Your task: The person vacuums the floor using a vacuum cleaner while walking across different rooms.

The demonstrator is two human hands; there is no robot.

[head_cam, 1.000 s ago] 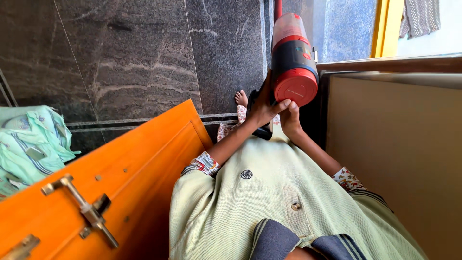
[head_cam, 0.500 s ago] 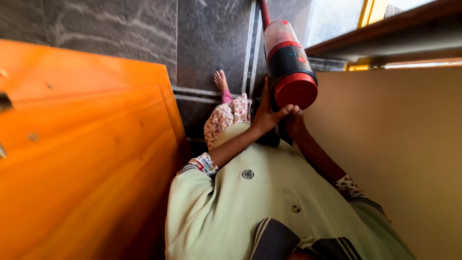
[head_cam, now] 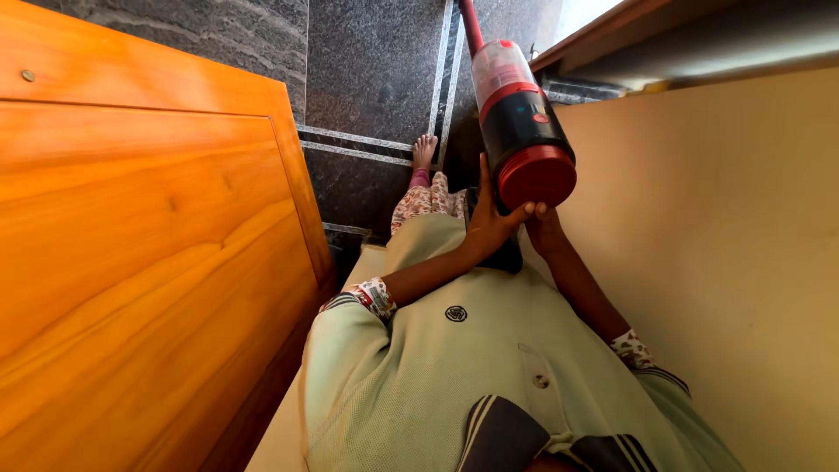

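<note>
Since half a second ago the view has swung left and tipped lower, so the orange wooden door [head_cam: 149,236] now fills the left half, and the cordless stick vacuum [head_cam: 522,131] sits a little further right, its red end cap pointing back toward the person.

That vacuum hangs in the air above the dark granite floor [head_cam: 376,70], its red tube running up and away past the top edge. The left hand [head_cam: 491,223] is cupped under the red cap, thumb raised along the black body, fingers curled round a dark handle part below. The right hand [head_cam: 544,229] is closed just beneath the cap; what exactly it grips is hidden behind the left hand.

A bare foot [head_cam: 425,150] stands on the floor next to a pale inlaid strip, under floral trousers and a green shirt [head_cam: 454,367]. A cream wall [head_cam: 734,262] rises close on the right, with a wooden sill [head_cam: 612,35] above.

Risks, as I judge them: the gap between door and wall is narrow, so a swing of the body could knock the wall or scuff the door. Both hands crowd the rear end, so the long tube could tip out of control. The foot lies near the tube's line and could be struck.
</note>
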